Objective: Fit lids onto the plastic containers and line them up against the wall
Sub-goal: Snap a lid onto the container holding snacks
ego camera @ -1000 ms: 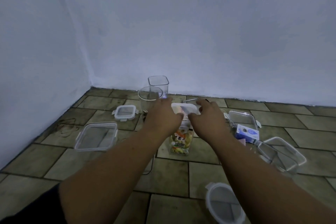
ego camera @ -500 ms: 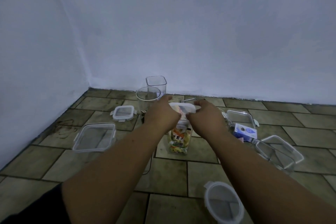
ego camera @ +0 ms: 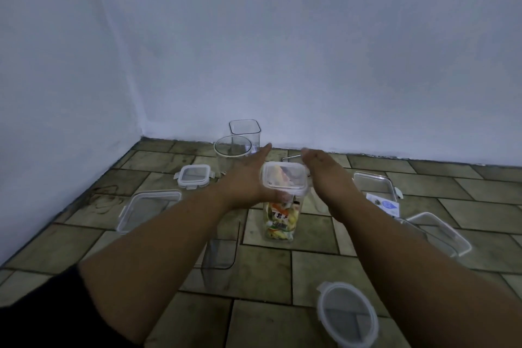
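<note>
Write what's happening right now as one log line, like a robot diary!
step: lid fitting | lid: on tall filled container | left hand: open, beside lid | right hand: open, beside lid

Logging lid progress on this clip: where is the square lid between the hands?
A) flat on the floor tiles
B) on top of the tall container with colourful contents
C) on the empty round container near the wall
B: the square lid sits on the tall container, with the left hand and right hand open at its sides.
</note>
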